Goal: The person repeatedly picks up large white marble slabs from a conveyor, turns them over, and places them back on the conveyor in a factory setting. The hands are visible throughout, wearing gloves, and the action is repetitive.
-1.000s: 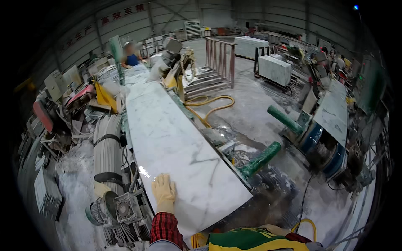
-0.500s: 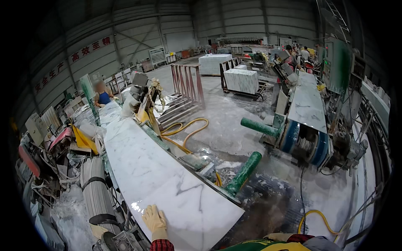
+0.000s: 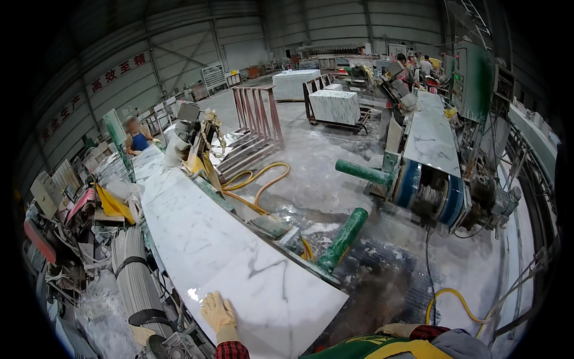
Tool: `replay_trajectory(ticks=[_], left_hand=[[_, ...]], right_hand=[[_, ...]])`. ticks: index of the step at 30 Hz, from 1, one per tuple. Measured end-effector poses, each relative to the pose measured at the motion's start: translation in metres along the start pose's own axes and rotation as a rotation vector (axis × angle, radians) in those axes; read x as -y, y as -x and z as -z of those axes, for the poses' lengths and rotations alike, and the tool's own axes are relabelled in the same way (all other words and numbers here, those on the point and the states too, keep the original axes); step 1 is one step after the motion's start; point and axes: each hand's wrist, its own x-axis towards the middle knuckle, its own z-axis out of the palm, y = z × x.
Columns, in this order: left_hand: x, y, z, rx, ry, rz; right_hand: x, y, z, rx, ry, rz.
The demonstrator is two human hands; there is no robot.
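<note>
My left hand (image 3: 219, 311), in a cream rubber glove with a red-and-black checked cuff, lies flat on a white marble slab (image 3: 239, 251) with grey veins. Its fingers are stretched out, near the slab's left edge and close to a wet, shining patch. The slab runs away from me along a narrow machine bed toward the far left. My right hand (image 3: 398, 329), gloved the same way, shows only in part at the lower edge, beside my green and yellow clothing. Its fingers are hidden, so what it touches cannot be seen.
Green round bars (image 3: 342, 239) stick out right of the slab. A bundle of grey strips (image 3: 131, 263) and cables lie along its left. A second conveyor with a marble slab (image 3: 431, 140) stands right. Yellow hoses (image 3: 263, 185) cross the floor. A person in blue (image 3: 139, 140) is at far left.
The whole view has shifted slightly, with the background moving left and up. My left hand stays flat on the slab. More of my right sleeve now shows.
</note>
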Motion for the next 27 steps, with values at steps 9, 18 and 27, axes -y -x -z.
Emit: replay_trajectory(ticks=[9, 18, 27], left_hand=[[-0.003, 0.003, 0.005, 0.023, 0.02, 0.018], [-0.01, 0.004, 0.003, 0.027, 0.036, 0.009], [0.0, 0.01, -0.003, 0.026, 0.001, 0.017]], right_hand=[[-0.003, -0.009, -0.009, 0.013, -0.026, -0.014], [-0.034, -0.056, -0.02, 0.004, -0.164, 0.009], [0.221, 0.005, 0.013, 0.121, -0.581, 0.223]])
